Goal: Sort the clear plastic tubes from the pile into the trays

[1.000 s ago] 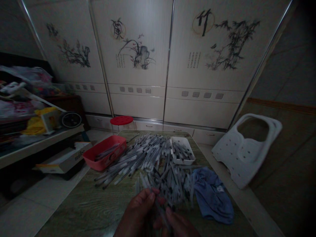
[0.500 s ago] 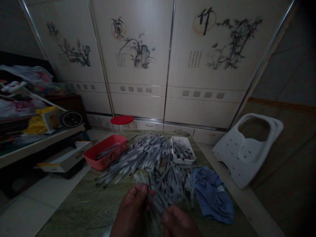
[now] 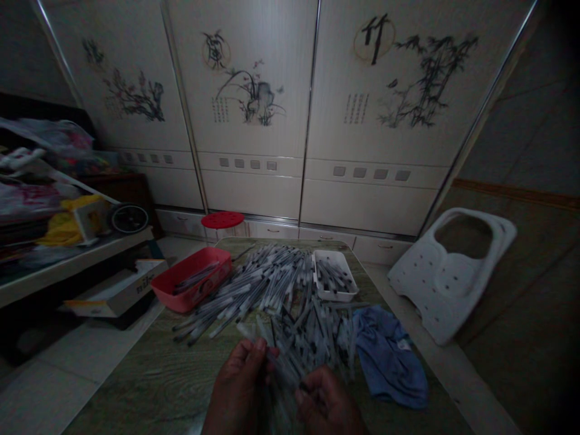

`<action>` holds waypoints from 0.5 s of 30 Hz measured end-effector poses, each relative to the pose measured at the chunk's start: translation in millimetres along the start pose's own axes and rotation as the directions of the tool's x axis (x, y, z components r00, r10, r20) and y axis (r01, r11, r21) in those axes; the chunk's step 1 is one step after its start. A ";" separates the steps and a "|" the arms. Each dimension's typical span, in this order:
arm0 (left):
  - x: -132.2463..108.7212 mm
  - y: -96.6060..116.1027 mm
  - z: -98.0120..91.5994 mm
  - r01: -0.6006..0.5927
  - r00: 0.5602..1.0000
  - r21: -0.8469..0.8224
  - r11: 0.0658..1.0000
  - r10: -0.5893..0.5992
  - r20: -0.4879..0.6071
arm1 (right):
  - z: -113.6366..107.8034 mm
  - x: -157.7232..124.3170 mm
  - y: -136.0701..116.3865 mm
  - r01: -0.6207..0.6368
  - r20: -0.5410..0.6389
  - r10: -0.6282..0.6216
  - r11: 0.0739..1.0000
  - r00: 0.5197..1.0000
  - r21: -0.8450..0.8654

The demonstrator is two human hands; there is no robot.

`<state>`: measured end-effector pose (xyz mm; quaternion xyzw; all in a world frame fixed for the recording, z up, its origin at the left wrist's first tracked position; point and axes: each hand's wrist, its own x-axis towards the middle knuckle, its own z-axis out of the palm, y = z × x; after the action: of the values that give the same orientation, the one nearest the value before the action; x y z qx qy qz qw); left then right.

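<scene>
At the front of the table, my left hand [image 3: 240, 380] is closed on clear, pale-ended pens [image 3: 247, 330] that stick out beyond its thumb. To its right, my right hand [image 3: 328, 402] is pinched around a pen whose dark end [image 3: 302, 386] shows at the fingertips. The rest of that pen is hard to make out in the dim light. Between and beyond the hands lies a loose heap of clear pens [image 3: 317, 332]. Farther back spreads a larger pile of grey pens with dark ends [image 3: 267, 275].
A red plastic basket [image 3: 190, 296] holding a few pens stands at the left, and a white tray [image 3: 338, 296] of pens at the back right. A blue cloth [image 3: 392, 362] lies at the right edge. Beyond are a red stool [image 3: 222, 219] and a white folded plastic seat [image 3: 453, 278].
My right hand has moved slightly up and right, and the dark pen end now shows at its fingertips. My left hand has shifted a little left. The view has shifted slightly.
</scene>
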<state>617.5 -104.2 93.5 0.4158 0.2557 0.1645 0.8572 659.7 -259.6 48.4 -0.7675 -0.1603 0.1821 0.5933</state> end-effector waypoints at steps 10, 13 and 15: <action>0.0 8.9 -0.5 -0.018 0.991 0.010 1.000 0.019 -0.135 | -79.2 20.8 -18.8 -0.078 -0.272 -0.026 0.928 0.962 -0.363; 1.4 7.9 -1.6 -0.017 0.992 0.032 0.999 0.021 -0.124 | -85.1 23.8 -17.4 -0.084 -0.291 -0.019 0.938 0.957 -0.337; 1.7 6.0 -2.0 -0.024 0.993 0.040 0.999 0.028 -0.117 | -75.9 20.6 -19.4 -0.037 -0.251 -0.043 0.952 0.967 -0.303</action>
<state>617.4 -98.4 96.7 0.4252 0.3034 0.1948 0.8302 713.0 -310.1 82.9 -0.8666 -0.1101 0.0540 0.4836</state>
